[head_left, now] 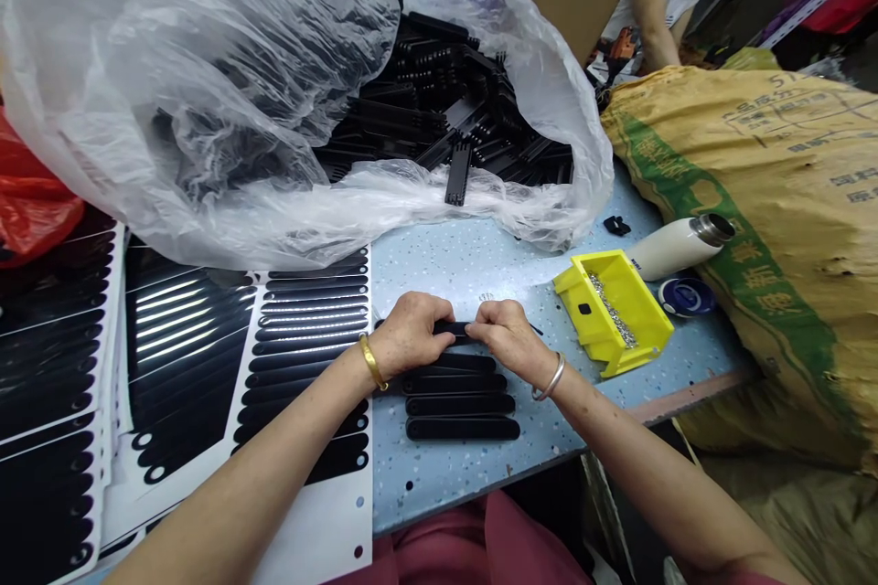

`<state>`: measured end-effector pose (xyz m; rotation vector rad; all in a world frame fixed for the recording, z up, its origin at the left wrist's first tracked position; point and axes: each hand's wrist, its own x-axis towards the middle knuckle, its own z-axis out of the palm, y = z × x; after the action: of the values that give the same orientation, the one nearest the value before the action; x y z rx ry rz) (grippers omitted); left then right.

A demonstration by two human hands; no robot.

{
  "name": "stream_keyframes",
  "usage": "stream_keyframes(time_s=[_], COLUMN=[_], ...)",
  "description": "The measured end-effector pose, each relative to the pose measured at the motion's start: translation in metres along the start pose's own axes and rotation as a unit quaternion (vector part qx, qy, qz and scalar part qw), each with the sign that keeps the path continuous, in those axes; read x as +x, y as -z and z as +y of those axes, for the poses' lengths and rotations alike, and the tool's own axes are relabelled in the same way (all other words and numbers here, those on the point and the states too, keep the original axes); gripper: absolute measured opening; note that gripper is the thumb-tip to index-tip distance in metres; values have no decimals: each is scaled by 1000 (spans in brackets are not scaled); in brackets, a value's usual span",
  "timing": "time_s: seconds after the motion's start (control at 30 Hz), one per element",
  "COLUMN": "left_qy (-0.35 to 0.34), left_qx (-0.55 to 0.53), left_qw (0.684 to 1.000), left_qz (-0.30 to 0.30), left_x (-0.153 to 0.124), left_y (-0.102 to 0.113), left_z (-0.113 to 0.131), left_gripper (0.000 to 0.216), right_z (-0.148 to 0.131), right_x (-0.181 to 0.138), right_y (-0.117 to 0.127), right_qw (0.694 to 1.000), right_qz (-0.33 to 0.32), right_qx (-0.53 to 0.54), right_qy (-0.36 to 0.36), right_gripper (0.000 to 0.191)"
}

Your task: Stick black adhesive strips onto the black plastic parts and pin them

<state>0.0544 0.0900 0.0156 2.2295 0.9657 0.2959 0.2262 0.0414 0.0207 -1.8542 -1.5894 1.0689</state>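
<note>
Both my left hand [415,329] and my right hand [504,334] are closed on the two ends of one black plastic strip [453,328], held level just over the table. Part of the strip is hidden under my fingers. Several flat black strips with rounded ends lie in a column below my hands, the lowest strip [463,429] closest to the table's front edge. To the left, next to my left wrist, is a white sheet [343,498] carrying rows of glossy black rounded stickers [302,352].
A big clear plastic bag [274,219] full of black plastic parts [439,110] covers the back. On the right are a yellow bin [641,315] of small metal pieces, a white bottle [669,247], a dark blue lid [686,296] and a yellow sack [788,228]. A person's arm [651,14] shows behind.
</note>
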Motion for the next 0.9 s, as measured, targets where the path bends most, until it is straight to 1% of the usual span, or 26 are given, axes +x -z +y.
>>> stream_keyframes(time_s=[0.13, 0.27, 0.33, 0.4, 0.47, 0.53, 0.6, 0.73, 0.8, 0.9], left_qy=[-4, -1, 0, 2, 4, 7, 11, 15, 4, -10], left_qx=[-8, -6, -3, -4, -6, -5, -3, 1, 7, 19], left_qw=[1000, 1000, 1000, 1000, 1000, 1000, 1000, 1000, 1000, 1000], left_qz=[5, 2, 2, 2, 1, -1, -2, -7, -10, -22], left_x=[0, 0, 0, 0, 1, 1, 1, 1, 3, 6], left_y=[0, 0, 0, 0, 0, 1, 2, 5, 6, 5], left_z=[-1, -1, -1, 0, 1, 2, 3, 5, 7, 10], left_gripper=[9, 11, 12, 12, 12, 11, 11, 14, 16, 23], right_z=[2, 7, 9, 10, 11, 10, 10, 11, 11, 11], right_x=[0, 1, 2, 2, 2, 0, -2, -3, -2, 0], right_y=[-1, -1, 2, 8, 15, 21, 23, 11, 3, -4], right_qw=[1000, 999, 999, 998, 990, 980, 973, 976, 981, 986], right_qz=[0, 17, 17, -6, -25, -17, 2, -1, -12, -28], right_qx=[3, -21, -9, 43, 121, 189, 222, 210, 187, 162], right_qy=[-5, -31, -43, -55, -66, -66, -57, -57, -55, -31], right_gripper=[23, 30, 31, 29, 28, 29, 28, 23, 16, 14])
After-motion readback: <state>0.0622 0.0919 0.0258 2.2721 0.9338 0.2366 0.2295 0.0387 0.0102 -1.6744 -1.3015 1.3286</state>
